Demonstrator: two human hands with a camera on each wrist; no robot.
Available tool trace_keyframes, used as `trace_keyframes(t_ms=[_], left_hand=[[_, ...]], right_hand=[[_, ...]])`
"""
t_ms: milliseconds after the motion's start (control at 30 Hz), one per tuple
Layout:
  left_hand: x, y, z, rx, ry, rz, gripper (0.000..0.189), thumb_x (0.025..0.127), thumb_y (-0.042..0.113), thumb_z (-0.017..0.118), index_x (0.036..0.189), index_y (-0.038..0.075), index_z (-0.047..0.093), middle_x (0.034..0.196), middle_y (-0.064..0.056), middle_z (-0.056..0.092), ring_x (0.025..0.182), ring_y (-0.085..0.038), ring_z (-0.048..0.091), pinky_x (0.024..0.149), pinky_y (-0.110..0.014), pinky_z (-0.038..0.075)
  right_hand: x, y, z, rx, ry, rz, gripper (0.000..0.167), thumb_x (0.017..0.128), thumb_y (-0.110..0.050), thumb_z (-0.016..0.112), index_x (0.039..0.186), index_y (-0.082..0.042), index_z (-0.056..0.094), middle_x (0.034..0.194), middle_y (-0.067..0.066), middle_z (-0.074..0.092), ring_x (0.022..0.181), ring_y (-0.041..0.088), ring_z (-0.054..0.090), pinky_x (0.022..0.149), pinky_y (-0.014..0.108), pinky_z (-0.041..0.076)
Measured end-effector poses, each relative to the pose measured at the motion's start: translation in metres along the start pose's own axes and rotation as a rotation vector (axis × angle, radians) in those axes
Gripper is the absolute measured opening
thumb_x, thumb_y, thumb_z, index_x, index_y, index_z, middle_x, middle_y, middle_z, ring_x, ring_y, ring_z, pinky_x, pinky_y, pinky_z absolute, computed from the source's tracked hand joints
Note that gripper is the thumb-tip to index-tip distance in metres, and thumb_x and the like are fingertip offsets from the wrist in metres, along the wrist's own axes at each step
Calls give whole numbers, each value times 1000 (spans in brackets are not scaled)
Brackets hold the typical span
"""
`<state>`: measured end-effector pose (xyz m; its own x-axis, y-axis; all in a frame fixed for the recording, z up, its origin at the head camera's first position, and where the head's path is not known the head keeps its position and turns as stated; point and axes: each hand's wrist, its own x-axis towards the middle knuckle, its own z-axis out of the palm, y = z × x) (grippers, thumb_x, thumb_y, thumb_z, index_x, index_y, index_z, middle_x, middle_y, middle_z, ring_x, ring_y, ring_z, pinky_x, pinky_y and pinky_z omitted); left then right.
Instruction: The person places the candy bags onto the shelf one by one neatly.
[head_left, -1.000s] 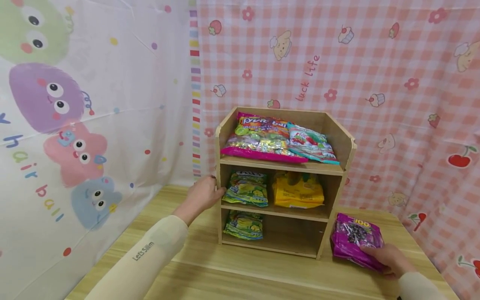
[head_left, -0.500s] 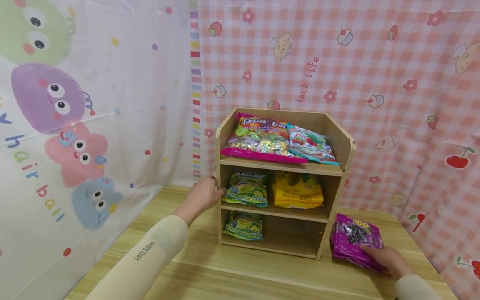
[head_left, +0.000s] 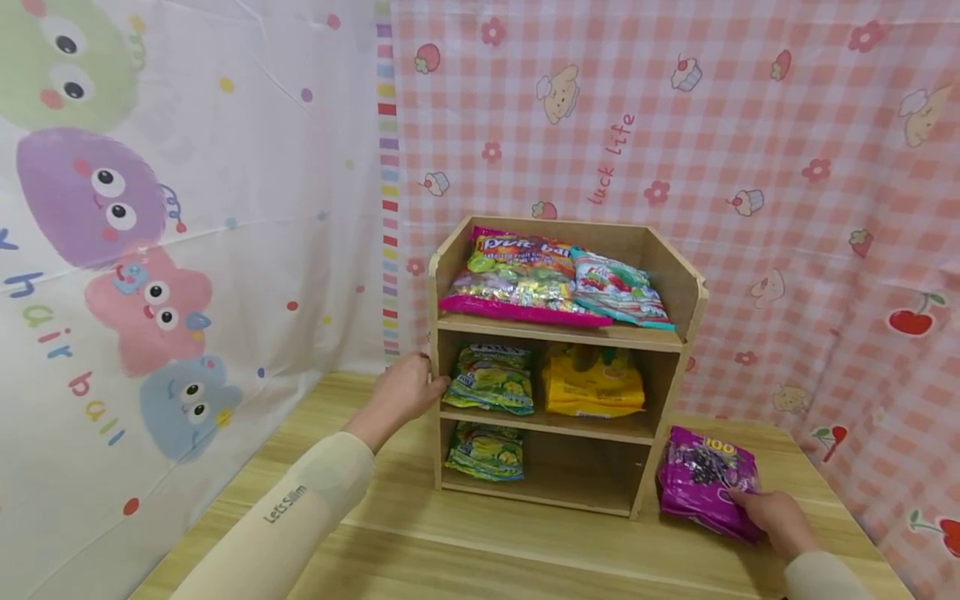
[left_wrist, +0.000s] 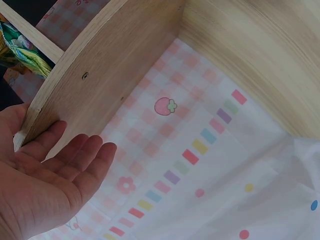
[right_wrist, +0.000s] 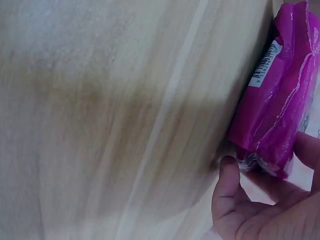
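A small wooden shelf unit (head_left: 536, 502) stands on the table. My left hand (head_left: 405, 390) holds its left side panel, thumb at the front edge and fingers on the outer face; the left wrist view shows those fingers (left_wrist: 95, 162) loosely bent beside the wood. To the right of the unit a purple candy bag (head_left: 701, 487) with a dark berry picture lies on the table. My right hand (head_left: 776, 518) pinches its near right end, thumb on top. In the right wrist view the fingers reach around the lower end of the bag, their tips partly hidden.
On the top shelf lie a large pink-edged candy bag (head_left: 517, 283) and a smaller turquoise bag (head_left: 622, 287). The middle shelf carries a green bag (head_left: 491, 379) and a yellow bag (head_left: 596, 387). Another green bag (head_left: 486, 454) is at the bottom left. Printed cloths (head_left: 615, 100) hang behind.
The right thumb has slid back toward the near right edge of the purple bag, and the bag has shifted slightly left. The left hand keeps its place on the shelf unit.
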<state>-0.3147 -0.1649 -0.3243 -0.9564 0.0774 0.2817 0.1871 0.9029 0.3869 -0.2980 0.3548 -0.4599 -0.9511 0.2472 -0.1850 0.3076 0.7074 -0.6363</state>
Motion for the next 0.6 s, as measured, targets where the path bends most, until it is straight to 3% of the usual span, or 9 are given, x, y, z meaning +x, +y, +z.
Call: trace_keyframes(t_ms=[100,233,433,600], left_hand=[[0,0,0,4,0,1,30,94,29,64,76,6,61,81,-7,60,68,-24,57,65,-44,51],[0,0,-1,3,3,-1,29,94,29,64,77,6,61,82,-9,61,69,-25,58,66,-44,52],[0,-1,-1,16,-3,1,30,94,29,63,76,6,60,84,-9,61,71,-25,59,66,-44,52],[-1,-1,0,10,3,5,29,94,29,63,76,6,61,82,-8,61,69,-24,58,65,-44,52]], right_hand=[[-2,1,-3,33,3,-14,70,94,-43,55,100,27,54,89,34,56,79,35,56,75,43,48],[-6,1,-4,48,28,-24,50,91,-39,60,79,10,58,69,13,55,61,22,55,58,31,44],[-11,4,0,54,155,-1,41,86,-30,69,75,9,62,68,13,55,65,27,54,58,31,42],[-16,5,4,37,156,-21,44,91,-36,63,62,-4,59,59,6,54,55,22,54,55,31,41]])
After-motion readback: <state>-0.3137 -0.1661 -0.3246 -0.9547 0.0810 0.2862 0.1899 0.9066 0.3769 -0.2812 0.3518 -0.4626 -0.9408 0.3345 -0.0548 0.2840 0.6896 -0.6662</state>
